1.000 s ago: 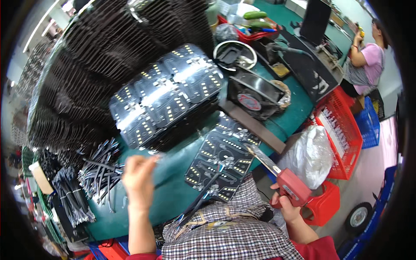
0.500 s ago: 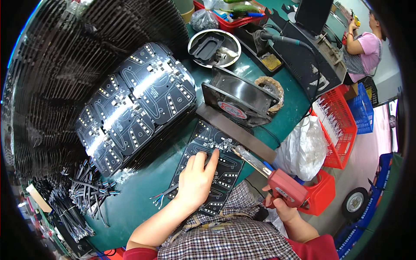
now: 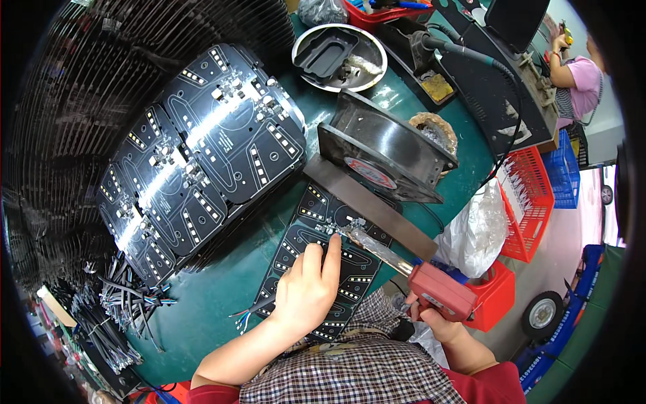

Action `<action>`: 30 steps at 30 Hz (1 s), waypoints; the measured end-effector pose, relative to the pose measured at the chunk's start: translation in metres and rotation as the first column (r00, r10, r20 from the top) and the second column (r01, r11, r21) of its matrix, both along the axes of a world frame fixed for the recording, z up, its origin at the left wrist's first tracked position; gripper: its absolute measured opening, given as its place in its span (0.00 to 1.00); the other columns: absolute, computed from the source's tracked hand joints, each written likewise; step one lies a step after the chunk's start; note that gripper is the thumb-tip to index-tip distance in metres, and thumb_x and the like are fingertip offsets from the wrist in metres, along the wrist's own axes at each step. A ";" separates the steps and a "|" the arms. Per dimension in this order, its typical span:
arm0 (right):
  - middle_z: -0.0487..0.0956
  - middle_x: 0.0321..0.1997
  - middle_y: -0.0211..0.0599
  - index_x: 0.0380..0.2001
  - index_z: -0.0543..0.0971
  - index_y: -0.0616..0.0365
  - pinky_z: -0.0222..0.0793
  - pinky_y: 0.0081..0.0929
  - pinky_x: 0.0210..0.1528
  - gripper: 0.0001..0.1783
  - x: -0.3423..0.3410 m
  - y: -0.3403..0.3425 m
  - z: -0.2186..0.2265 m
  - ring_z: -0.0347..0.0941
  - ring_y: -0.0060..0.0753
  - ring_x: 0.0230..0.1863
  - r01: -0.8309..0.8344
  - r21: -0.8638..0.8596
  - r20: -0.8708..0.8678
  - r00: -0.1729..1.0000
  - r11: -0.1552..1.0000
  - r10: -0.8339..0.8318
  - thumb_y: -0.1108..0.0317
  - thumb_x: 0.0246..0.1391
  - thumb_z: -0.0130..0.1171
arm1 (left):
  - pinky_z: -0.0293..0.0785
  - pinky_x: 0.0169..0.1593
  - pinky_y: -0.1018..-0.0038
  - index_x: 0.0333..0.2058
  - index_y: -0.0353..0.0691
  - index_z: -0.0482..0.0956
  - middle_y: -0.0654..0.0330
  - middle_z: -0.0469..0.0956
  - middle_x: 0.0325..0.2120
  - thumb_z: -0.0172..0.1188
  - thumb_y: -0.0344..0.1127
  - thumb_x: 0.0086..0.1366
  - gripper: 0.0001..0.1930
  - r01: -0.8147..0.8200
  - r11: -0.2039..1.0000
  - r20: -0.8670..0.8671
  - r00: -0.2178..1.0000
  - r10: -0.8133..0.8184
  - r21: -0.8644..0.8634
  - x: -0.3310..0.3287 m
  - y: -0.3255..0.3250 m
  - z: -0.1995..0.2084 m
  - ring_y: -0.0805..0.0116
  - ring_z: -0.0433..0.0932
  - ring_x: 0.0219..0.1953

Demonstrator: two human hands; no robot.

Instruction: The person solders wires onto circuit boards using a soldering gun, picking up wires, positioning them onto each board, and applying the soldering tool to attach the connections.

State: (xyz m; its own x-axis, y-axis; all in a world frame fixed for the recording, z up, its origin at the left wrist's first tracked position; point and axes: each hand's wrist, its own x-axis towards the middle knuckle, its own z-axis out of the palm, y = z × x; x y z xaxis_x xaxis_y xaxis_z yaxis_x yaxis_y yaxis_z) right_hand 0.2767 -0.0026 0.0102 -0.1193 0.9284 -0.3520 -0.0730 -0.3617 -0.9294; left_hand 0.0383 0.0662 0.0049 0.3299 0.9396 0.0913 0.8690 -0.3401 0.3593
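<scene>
My left hand [image 3: 306,289] lies over a black circuit board [image 3: 353,269] dotted with small white and yellow LEDs. Its index finger points forward onto the board's middle, and the other fingers curl in. A dark cable [image 3: 261,305] with bare-ended coloured wires runs under this hand; where the fingers meet it is hidden. My right hand [image 3: 436,323] is closed round the handle of a red soldering gun [image 3: 441,291]. The gun's long metal tip reaches down to the board's components, just beside my left fingertip. A dark metal bar [image 3: 367,202] lies across the board's far part.
A stack of LED boards [image 3: 208,148] stands at left, with loose cables [image 3: 128,296] nearer me. Beyond the bar are a black fan [image 3: 383,148], a round bowl [image 3: 373,74] and a soldering stand [image 3: 437,87]. Red crates [image 3: 528,222] stand at right; another person [image 3: 579,74] works behind.
The soldering gun's tip has shifted left along the board, closer to my left fingertip. My left hand stays nearly in place. The view has shifted slightly.
</scene>
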 end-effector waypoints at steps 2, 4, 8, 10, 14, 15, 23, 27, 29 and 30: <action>0.80 0.35 0.37 0.55 0.66 0.72 0.70 0.14 0.30 0.38 0.003 -0.001 -0.003 0.74 0.18 0.29 -0.051 0.006 0.015 0.999 0.999 0.051 0.57 0.47 0.68 | 0.74 0.25 0.73 0.49 0.35 0.73 0.58 0.67 0.29 0.55 0.23 0.49 0.24 -0.002 1.000 -0.006 1.000 0.002 0.013 0.000 -0.001 0.000 0.65 0.74 0.25; 0.80 0.36 0.37 0.54 0.67 0.73 0.71 0.15 0.32 0.38 0.005 -0.004 -0.006 0.74 0.19 0.30 -0.047 -0.004 0.036 0.998 0.999 0.047 0.59 0.46 0.68 | 0.74 0.25 0.73 0.50 0.35 0.73 0.58 0.67 0.29 0.55 0.23 0.49 0.24 -0.003 1.000 -0.012 1.000 0.003 0.026 0.001 -0.001 0.001 0.66 0.74 0.25; 0.80 0.37 0.39 0.53 0.68 0.73 0.72 0.18 0.36 0.36 0.002 0.000 -0.001 0.77 0.22 0.33 -0.014 0.030 0.060 0.998 0.999 0.012 0.64 0.43 0.69 | 0.73 0.23 0.77 0.49 0.34 0.73 0.59 0.66 0.28 0.55 0.25 0.48 0.25 0.030 0.998 -0.047 0.999 -0.027 0.059 -0.001 0.001 -0.001 0.68 0.72 0.24; 0.80 0.37 0.40 0.53 0.69 0.72 0.72 0.18 0.37 0.36 0.008 0.005 -0.001 0.77 0.23 0.32 -0.119 0.155 0.223 0.971 0.981 0.083 0.65 0.42 0.69 | 0.73 0.22 0.80 0.49 0.33 0.72 0.60 0.64 0.27 0.55 0.27 0.47 0.26 0.059 0.994 -0.072 0.996 -0.052 0.094 -0.002 0.002 -0.001 0.71 0.70 0.24; 0.80 0.36 0.42 0.51 0.71 0.71 0.71 0.17 0.35 0.36 0.005 0.007 0.001 0.77 0.26 0.30 -0.187 0.265 0.381 0.921 0.946 0.075 0.63 0.41 0.70 | 0.73 0.22 0.80 0.49 0.33 0.73 0.60 0.64 0.27 0.55 0.27 0.47 0.26 0.063 0.993 -0.082 0.995 -0.054 0.104 0.000 0.002 0.000 0.71 0.70 0.24; 0.80 0.36 0.42 0.51 0.71 0.71 0.71 0.17 0.35 0.36 0.006 0.006 0.001 0.77 0.26 0.30 -0.186 0.266 0.381 0.921 0.946 0.074 0.63 0.41 0.70 | 0.73 0.22 0.80 0.49 0.33 0.73 0.60 0.65 0.27 0.55 0.27 0.47 0.26 0.064 0.992 -0.092 0.994 -0.054 0.109 0.000 0.002 0.000 0.71 0.70 0.24; 0.81 0.33 0.37 0.54 0.68 0.72 0.71 0.16 0.32 0.37 0.000 0.007 0.005 0.75 0.21 0.27 -0.004 0.088 0.028 1.000 0.996 0.002 0.66 0.42 0.69 | 0.73 0.21 0.81 0.49 0.33 0.73 0.60 0.65 0.27 0.55 0.28 0.46 0.26 0.062 0.990 -0.099 0.994 -0.050 0.126 0.001 0.001 -0.003 0.71 0.70 0.23; 0.81 0.34 0.37 0.54 0.68 0.72 0.72 0.17 0.33 0.36 -0.001 0.009 0.009 0.76 0.21 0.29 -0.026 0.073 0.099 0.995 0.997 0.019 0.67 0.41 0.69 | 0.73 0.22 0.80 0.49 0.33 0.72 0.60 0.65 0.27 0.55 0.28 0.46 0.27 0.073 0.988 -0.075 0.995 -0.063 0.140 -0.001 0.001 -0.004 0.71 0.70 0.23; 0.81 0.38 0.40 0.54 0.68 0.71 0.73 0.18 0.35 0.37 0.001 0.008 0.010 0.77 0.23 0.31 -0.044 0.034 0.118 0.992 0.998 0.039 0.67 0.41 0.69 | 0.73 0.23 0.76 0.49 0.33 0.73 0.58 0.66 0.28 0.55 0.25 0.47 0.26 0.042 0.995 -0.032 0.999 -0.040 0.092 0.000 0.000 0.000 0.67 0.72 0.24; 0.81 0.38 0.40 0.54 0.68 0.71 0.73 0.18 0.35 0.37 0.003 0.011 0.008 0.77 0.23 0.31 -0.046 0.035 0.118 0.992 0.998 0.041 0.67 0.41 0.69 | 0.74 0.25 0.72 0.50 0.34 0.73 0.57 0.66 0.28 0.55 0.23 0.49 0.25 0.015 0.999 0.011 1.000 -0.016 0.043 0.000 -0.001 0.001 0.64 0.74 0.25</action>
State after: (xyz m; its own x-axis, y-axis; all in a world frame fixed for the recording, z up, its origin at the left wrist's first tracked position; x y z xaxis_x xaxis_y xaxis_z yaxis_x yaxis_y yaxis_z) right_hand 0.2800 0.0083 0.0179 -0.1199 0.9361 -0.3307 0.0517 -0.3268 -0.9437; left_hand 0.0386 0.0650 0.0059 0.3429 0.9296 0.1352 0.8596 -0.3686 0.3538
